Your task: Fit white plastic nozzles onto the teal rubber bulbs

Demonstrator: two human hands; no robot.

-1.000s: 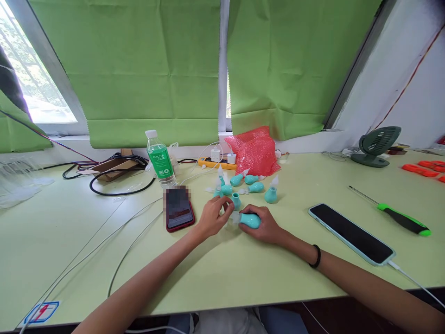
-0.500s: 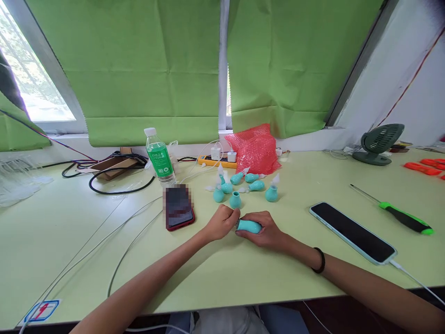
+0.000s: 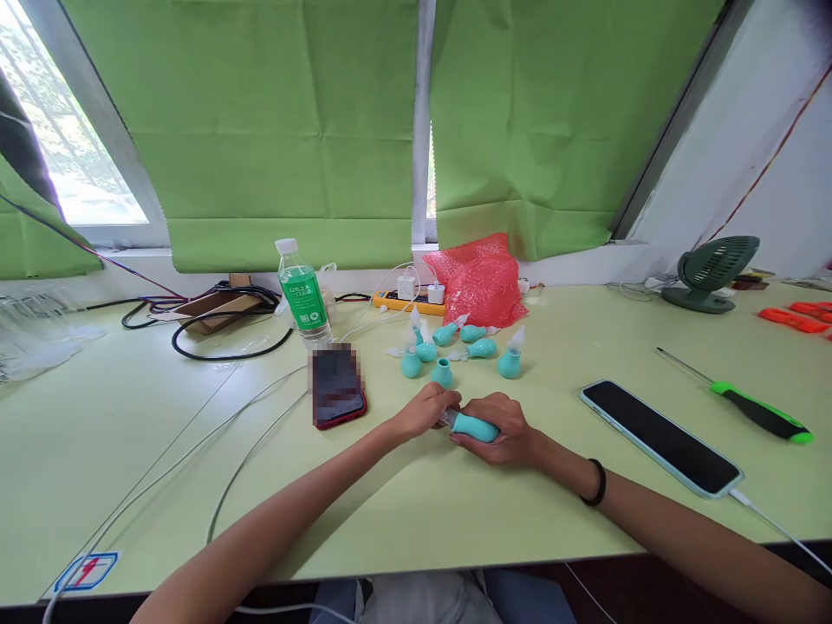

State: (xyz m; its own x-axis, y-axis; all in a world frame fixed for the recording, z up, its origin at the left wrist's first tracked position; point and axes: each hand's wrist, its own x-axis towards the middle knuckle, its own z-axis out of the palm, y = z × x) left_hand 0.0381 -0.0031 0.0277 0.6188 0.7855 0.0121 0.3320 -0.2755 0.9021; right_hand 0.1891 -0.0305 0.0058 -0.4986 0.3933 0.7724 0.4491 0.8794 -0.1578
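Observation:
My right hand [image 3: 503, 429] is wrapped round a turquoise rubber bulb [image 3: 476, 427], which lies on its side with its neck toward the left. At that neck a clear plastic nozzle [image 3: 448, 418] shows, and my left hand [image 3: 425, 411] is closed on it, the thumb and fingers hiding its tip. Just beyond my hands stands an open-necked turquoise bulb [image 3: 443, 374] without a nozzle. Behind it several bulbs with clear nozzles, such as one bulb [image 3: 509, 363] standing upright and one bulb [image 3: 482, 348] on its side, are grouped on the table.
A red-cased phone [image 3: 338, 386] and a water bottle [image 3: 304, 299] are left of the bulbs. Behind them sit a power strip [image 3: 419, 303] and a red bubble-wrap bag [image 3: 484, 282]. On the right lie a charging phone [image 3: 659, 438], a screwdriver [image 3: 760, 412] and a small fan [image 3: 708, 276].
Both hands have shifted slightly right and toward me with the bulb. More of the clear nozzle now shows between them. The view has also shifted slightly.

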